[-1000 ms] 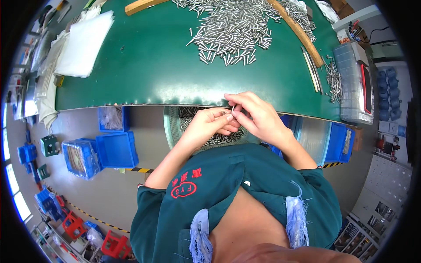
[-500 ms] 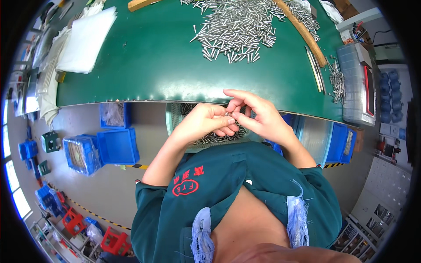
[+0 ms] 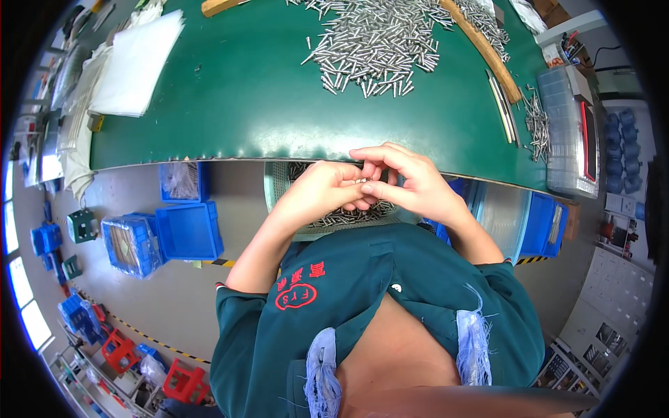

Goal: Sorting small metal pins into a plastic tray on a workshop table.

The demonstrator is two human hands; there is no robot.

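Note:
My left hand (image 3: 322,189) and my right hand (image 3: 412,182) meet in front of the table edge, above a pale green basket (image 3: 270,191). Small silvery metal pieces (image 3: 363,181) show between the fingertips, too small to tell exactly. My left hand is closed around them, palm turned up. The right thumb and fingertips pinch at the same spot from the other side. Under my hands, the basket holds many slim metal pins (image 3: 341,218). A large pile of similar silvery pins (image 3: 376,49) lies on the green table (image 3: 230,97).
A wooden bar (image 3: 488,56) borders the pile at right, with thin rods (image 3: 503,111) and a smaller pin heap (image 3: 536,129) beside it. Clear plastic boxes (image 3: 561,132) stand at the right end. White sheets (image 3: 136,66) lie at left; blue bins (image 3: 187,231) stand below the edge.
The right fingers have closed in further on the left fingertips, and the right thumb has shifted slightly left. The pile and basket look the same.

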